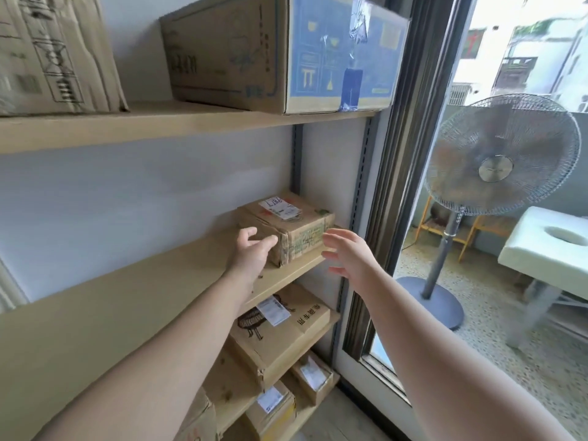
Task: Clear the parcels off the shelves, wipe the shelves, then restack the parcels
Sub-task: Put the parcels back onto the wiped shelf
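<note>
Hands reaching in at centre frame: left hand (254, 249) loosely curled, thumb at the near corner of the parcel (286, 230), no real hold; right hand (346, 254) spread open just beside its right end, holding nothing. Parcel alone at the right end of the middle shelf (127, 297). Likely risk: lopsided squeeze on crumpled, taped cardboard, letting it slip off the shelf end. Below, lower centre, more boxes (280, 332). Above, upper centre, large carton (280, 52). Right of frame, fan (499, 160) beyond the door frame.
</note>
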`<act>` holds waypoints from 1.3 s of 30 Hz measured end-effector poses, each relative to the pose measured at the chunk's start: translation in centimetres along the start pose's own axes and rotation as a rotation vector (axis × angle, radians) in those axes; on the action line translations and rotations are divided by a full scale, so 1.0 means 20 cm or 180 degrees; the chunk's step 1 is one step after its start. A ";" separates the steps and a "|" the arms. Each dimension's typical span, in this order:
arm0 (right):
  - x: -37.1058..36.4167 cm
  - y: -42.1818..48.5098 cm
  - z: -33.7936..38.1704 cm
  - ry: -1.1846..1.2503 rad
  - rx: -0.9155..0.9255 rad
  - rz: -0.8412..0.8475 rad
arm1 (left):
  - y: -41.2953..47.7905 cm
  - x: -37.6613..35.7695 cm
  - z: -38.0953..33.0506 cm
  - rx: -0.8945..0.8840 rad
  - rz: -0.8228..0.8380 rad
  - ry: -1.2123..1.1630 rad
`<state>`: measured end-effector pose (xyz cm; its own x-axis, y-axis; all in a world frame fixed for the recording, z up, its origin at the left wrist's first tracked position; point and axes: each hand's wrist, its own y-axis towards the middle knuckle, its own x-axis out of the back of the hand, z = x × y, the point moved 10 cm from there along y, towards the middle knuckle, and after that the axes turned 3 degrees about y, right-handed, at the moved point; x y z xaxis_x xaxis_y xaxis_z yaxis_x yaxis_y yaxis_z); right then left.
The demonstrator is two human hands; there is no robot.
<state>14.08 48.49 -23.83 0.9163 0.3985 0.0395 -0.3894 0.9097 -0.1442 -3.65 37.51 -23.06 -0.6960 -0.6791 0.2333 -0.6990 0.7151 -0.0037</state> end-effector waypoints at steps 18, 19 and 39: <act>0.19 1.19 0.08 -0.0814 0.0220 0.0792 | 0.64 -0.49 0.10 0.0600 -0.1151 -0.0346; 0.19 1.24 0.08 -0.0862 0.0223 0.0863 | 0.65 -0.49 0.11 0.0624 -0.1288 -0.0356; 0.06 1.57 -0.17 -0.0884 -0.0401 0.0945 | 0.76 -0.46 0.41 0.1659 -0.1360 -0.0548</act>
<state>3.14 77.19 -31.64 0.6995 0.6730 0.2405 -0.6024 0.7362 -0.3083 -9.12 53.25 -33.18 -0.3283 -0.9308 0.1608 -0.8753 0.2357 -0.4223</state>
